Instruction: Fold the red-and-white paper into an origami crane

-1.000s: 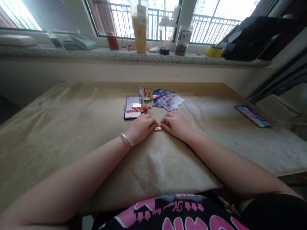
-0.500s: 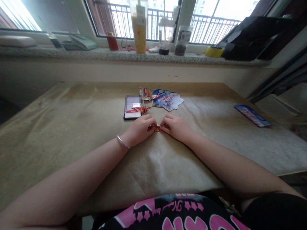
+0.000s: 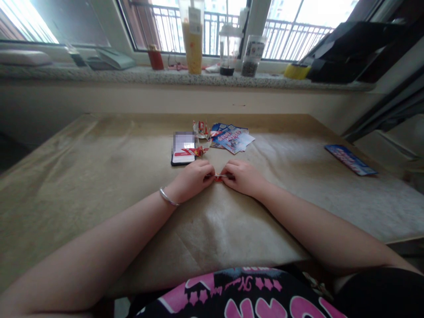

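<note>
Windows (image 3: 298, 22): main daylight source, ahead; the view beyond is washed out nearly to white.
Table (image 3: 132, 176): softly lit, pale sheen at centre and right, dimmer towards the left.
Phone (image 3: 182, 145): small bright patch on the screen, upper part pixelated.
Red wrapper strip (image 3: 218, 178): blurred, perhaps folded, too small to be sure.
Frame edges: wide-angle stretch, dark at far left.

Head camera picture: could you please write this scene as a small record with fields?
hands: left hand and right hand, at opposite ends of one red piece
wearing: silver bangle, left wrist
phone: screen up, beyond left hand, pointed red paper overlapping it
cards: blue, fanned beyond right hand
far right: blue packet, lying flat
windowsill: tall yellow-filled container, among others
unclear: red piece's shape, partly hidden
</note>
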{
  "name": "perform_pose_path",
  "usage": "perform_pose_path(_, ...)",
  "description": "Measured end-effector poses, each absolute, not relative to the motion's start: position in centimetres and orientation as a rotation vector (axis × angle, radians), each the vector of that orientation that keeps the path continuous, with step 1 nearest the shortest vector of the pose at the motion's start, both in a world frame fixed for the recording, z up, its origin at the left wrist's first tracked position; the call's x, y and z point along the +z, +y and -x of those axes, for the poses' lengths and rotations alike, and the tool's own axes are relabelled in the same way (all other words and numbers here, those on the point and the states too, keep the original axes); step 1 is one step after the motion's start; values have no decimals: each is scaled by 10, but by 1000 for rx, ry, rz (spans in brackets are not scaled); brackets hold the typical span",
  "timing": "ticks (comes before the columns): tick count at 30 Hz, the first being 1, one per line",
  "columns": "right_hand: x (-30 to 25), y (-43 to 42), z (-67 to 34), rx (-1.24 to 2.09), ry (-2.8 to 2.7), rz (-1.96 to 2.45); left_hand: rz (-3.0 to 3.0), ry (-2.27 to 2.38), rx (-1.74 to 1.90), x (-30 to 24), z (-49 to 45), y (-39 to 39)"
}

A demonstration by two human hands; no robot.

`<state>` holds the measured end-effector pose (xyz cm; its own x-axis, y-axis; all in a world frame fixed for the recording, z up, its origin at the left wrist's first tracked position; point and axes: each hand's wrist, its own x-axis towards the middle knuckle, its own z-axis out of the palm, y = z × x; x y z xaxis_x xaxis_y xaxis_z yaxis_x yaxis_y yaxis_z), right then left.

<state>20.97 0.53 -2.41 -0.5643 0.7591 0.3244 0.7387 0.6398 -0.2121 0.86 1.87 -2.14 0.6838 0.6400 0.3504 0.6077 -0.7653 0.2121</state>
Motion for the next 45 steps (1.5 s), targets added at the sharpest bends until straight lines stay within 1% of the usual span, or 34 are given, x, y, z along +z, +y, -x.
perform_pose_path(10,-25,7,-212,52,-2509,1189,-2885,966,605,-25,-6,21)
perform_pose_path(21,-20,4,-212,-169,-2653,1239,-2924,972,565,-25,-6,21)
perform_pose_path(29,-19,3,-215,-29,-2577,1314,-2912,989,551,-25,-5,20)
perform_pose_path(45,-8,1,-219,40,-2575,1498,-2857,987,584,-24,-5,20)
